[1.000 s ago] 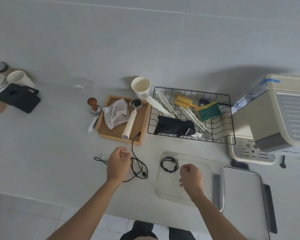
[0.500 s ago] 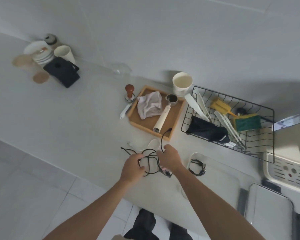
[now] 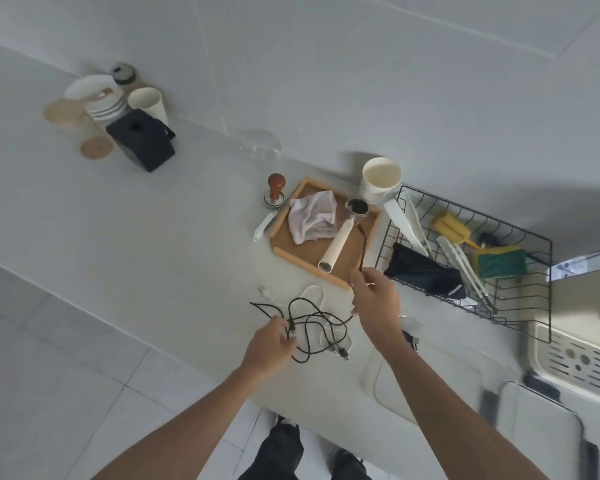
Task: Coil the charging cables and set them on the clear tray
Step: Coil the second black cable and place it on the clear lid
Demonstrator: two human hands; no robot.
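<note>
A loose black charging cable [image 3: 309,322] lies tangled on the white counter in front of me. My left hand [image 3: 271,344] grips its loops at the left side. My right hand [image 3: 374,303] pinches the cable's far strand, which runs up over the wooden tray [image 3: 371,233]. A white cable [image 3: 314,292] lies under the black one, with its small plug further left. The clear tray [image 3: 388,386] sits to the right, mostly hidden by my right forearm; a coiled black cable [image 3: 411,339] on it peeks out beside my wrist.
The wooden tray holds a cloth [image 3: 314,218] and a portafilter [image 3: 343,237]. A tamper [image 3: 276,192] and a white cup [image 3: 380,178] stand near it. A black wire basket [image 3: 471,265] with tongs and sponges is at right. Cups, plates and a black box [image 3: 141,140] are far left.
My right hand left the clear tray, crossed to the loose black cable and now lifts its far strand toward the wooden tray. My left hand has gathered the loops. The camera swung left.
</note>
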